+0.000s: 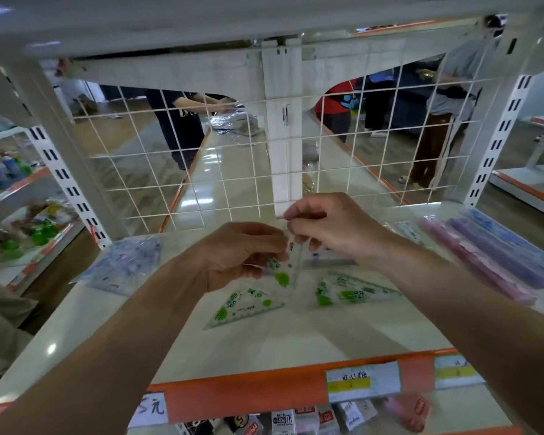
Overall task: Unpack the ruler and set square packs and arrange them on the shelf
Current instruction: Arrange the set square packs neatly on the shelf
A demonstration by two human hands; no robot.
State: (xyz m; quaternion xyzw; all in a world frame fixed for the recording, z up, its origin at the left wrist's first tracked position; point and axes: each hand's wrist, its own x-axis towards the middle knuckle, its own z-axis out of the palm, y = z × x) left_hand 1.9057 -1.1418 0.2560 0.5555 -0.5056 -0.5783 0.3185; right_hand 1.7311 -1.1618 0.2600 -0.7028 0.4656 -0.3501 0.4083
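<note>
Both my hands are over the middle of the white shelf [258,337]. My left hand [242,252] grips a clear pack of green-printed set squares [280,276] from the left. My right hand [330,224] pinches the pack's clear top edge between thumb and fingers. A green-printed set square [248,304] lies flat on the shelf just below my left hand. Another green set square pack [352,291] lies to its right, under my right wrist.
A blue-printed clear bag [126,265] lies at the shelf's left. Purple and blue long packs [496,255] lie at the right. A white wire grid [233,158] backs the shelf. Orange shelf edge with price tags [363,381] runs in front. People stand beyond the grid.
</note>
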